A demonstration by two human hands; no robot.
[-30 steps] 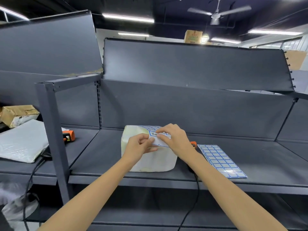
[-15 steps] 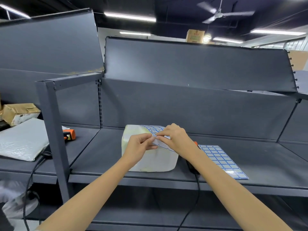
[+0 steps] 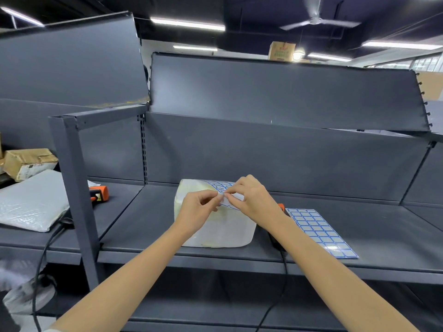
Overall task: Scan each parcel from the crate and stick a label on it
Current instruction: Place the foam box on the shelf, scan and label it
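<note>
White parcel (image 3: 215, 226) sits mid-shelf (image 3: 359, 226) near its front edge; I see left hand (image 3: 195, 212) and right hand (image 3: 254, 202) pinching a label sheet (image 3: 221, 186) just above its top, label peel pending.

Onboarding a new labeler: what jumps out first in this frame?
Both hands meet mid-frame over a pale wrapped parcel on the dark shelf: left hand and right hand pinch a blue-gridded label sheet. A second label sheet lies right of it.
</note>
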